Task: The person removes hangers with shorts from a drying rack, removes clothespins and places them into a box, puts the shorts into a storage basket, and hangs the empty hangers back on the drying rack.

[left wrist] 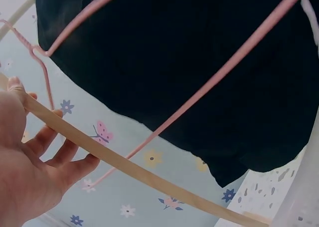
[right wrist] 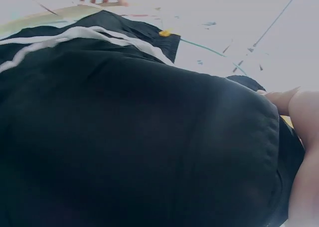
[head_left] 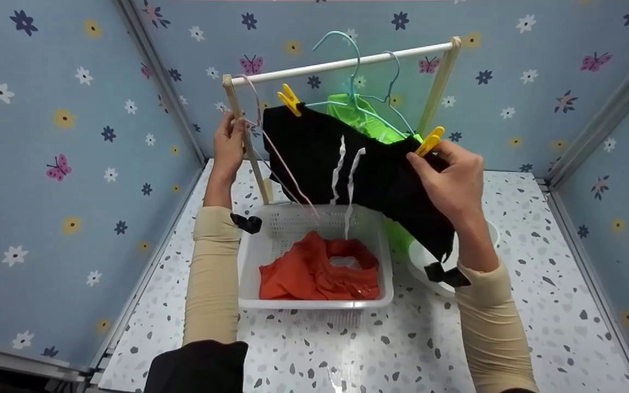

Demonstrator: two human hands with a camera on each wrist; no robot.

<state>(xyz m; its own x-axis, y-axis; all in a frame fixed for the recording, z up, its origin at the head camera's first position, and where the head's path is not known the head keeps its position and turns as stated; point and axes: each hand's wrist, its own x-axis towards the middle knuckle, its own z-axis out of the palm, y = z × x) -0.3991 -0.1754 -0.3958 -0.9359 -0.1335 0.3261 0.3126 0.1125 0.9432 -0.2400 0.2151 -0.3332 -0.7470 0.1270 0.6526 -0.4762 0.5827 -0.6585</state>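
My left hand point(head_left: 229, 143) grips a wooden post point(left wrist: 124, 164) of a small clothes rack, with the thumb in front and the fingers behind. Black shorts point(head_left: 320, 158) with white drawstrings hang from a light-blue hanger point(head_left: 357, 65), whose hook rises above the rack's white rod point(head_left: 320, 69). A yellow clothespin point(head_left: 289, 100) sits at the left end of the waistband, and another clothespin point(head_left: 430, 141) at the right end. Beside that second one, my right hand point(head_left: 459, 183) pinches the waistband corner; its fingertips are partly hidden behind the cloth.
A pink hanger point(left wrist: 209, 82) hangs at the rod's left end. Behind the shorts is a bright green garment point(head_left: 366, 121) on another hanger. Below stands a white basket point(head_left: 314, 304) holding an orange garment point(head_left: 303, 270). A white round container point(head_left: 421, 262) stands to its right, partly covered.
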